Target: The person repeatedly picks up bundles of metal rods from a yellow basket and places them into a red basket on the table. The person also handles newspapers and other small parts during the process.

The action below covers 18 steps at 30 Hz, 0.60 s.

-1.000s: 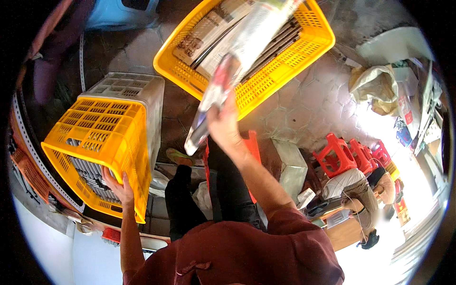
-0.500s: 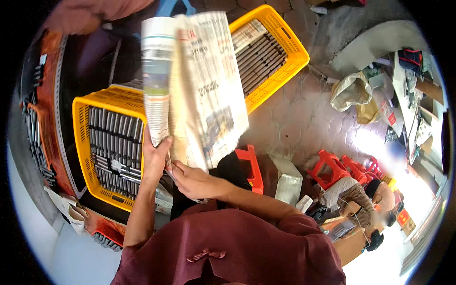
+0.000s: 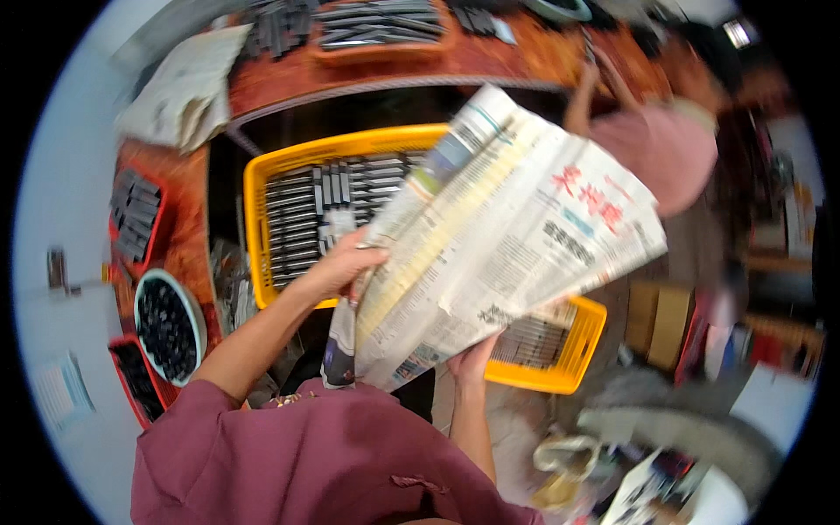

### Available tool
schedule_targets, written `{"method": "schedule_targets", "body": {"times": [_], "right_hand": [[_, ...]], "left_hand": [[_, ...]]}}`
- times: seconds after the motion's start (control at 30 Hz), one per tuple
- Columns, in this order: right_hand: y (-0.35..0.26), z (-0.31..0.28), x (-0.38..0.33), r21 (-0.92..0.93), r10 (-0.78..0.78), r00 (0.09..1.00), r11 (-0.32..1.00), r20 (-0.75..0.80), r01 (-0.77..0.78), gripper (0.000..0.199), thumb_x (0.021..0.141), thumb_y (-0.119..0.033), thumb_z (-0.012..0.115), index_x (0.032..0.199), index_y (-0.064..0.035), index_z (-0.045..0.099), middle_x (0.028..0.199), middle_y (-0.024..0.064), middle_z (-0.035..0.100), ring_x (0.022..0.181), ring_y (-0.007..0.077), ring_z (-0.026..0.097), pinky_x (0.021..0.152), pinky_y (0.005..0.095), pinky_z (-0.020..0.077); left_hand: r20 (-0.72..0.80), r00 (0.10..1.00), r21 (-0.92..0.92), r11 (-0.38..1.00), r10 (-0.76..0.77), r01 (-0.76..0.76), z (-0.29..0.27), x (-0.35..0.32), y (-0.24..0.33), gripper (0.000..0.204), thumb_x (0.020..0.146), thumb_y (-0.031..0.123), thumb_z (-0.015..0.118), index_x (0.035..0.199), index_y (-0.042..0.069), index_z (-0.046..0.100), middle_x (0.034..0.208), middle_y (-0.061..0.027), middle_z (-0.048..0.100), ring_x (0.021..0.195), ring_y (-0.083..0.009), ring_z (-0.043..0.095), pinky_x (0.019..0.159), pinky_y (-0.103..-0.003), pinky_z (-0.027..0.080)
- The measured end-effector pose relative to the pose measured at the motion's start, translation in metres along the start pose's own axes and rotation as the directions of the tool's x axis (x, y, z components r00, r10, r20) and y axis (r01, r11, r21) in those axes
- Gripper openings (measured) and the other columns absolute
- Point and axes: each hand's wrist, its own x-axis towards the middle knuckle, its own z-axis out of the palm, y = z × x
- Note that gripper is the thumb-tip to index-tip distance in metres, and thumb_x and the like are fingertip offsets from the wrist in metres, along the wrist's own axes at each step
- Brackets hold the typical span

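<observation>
A partly folded sheaf of newspaper [image 3: 464, 262] is spread out in front of me, slanting up to the right. My left hand [image 3: 346, 264] is closed on its left edge, thumb on top. My right hand [image 3: 474, 357] grips the lower edge, its fingertips partly hidden by the paper. Behind the sheaf stands a yellow plastic crate [image 3: 255, 197], holding rows of slim silver-grey and black pieces [image 3: 293, 223]. The paper covers the right part of this crate. A second yellow crate [image 3: 573, 359] with similar rows shows below the paper, to the right.
An orange-red workbench [image 3: 516, 57] runs along the far side, bearing an orange tray [image 3: 385, 51] of metal pieces. At left are a pale bowl [image 3: 201, 328] of black parts and a red tray [image 3: 157, 214]. Another person in pink [image 3: 656, 144] works at the bench, far right.
My view has swung left toward the bench. The newspaper has been spread wider and tilted to the right; my right hand has shifted from beside the left hand to the paper's lower right edge.
</observation>
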Motion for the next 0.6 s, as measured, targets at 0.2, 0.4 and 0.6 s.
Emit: {"method": "schedule_targets", "body": {"times": [0.2, 0.4, 0.6], "right_hand": [[0.103, 0.103, 0.008, -0.840, 0.119, 0.930, 0.479, 0.347, 0.253, 0.041, 0.091, -0.022, 0.065, 0.125, -0.0016, 0.054, 0.114, 0.0078, 0.060, 0.104, 0.0178, 0.056, 0.090, 0.0334, 0.0474], [0.123, 0.229, -0.007, -0.733, 0.118, 0.891, 0.621, 0.439, 0.279, 0.029, 0.087, -0.005, 0.067, 0.114, 0.0019, 0.060, 0.108, 0.0060, 0.064, 0.096, 0.0147, 0.060, 0.085, 0.0285, 0.0479], [0.167, 0.328, 0.010, -0.805, 0.337, 0.735, 0.333, 0.588, 0.491, 0.052, 0.087, -0.006, 0.063, 0.134, 0.0034, 0.044, 0.114, 0.0160, 0.062, 0.106, 0.0244, 0.059, 0.096, 0.0350, 0.0449]], "left_hand": [[-0.051, 0.955, 0.002, 0.956, 0.294, -0.294, -0.034, -0.032, 0.004, 0.091, 0.087, 0.044, 0.069, 0.150, -0.001, 0.021, 0.148, -0.0249, 0.034, 0.134, -0.0296, 0.039, 0.107, -0.038, 0.036], [-0.387, 0.780, -0.061, 0.831, 0.491, -0.553, -0.102, -0.109, 0.001, 0.097, 0.092, 0.064, 0.049, 0.153, -0.002, 0.012, 0.156, -0.0225, 0.022, 0.145, -0.0305, 0.023, 0.117, -0.040, 0.019], [-0.531, 0.792, -0.196, 0.865, 0.302, -0.461, -0.117, -0.169, -0.050, 0.076, 0.088, 0.020, 0.068, 0.147, 0.000, 0.025, 0.136, -0.0116, 0.044, 0.126, -0.0208, 0.042, 0.111, -0.036, 0.030]]}}
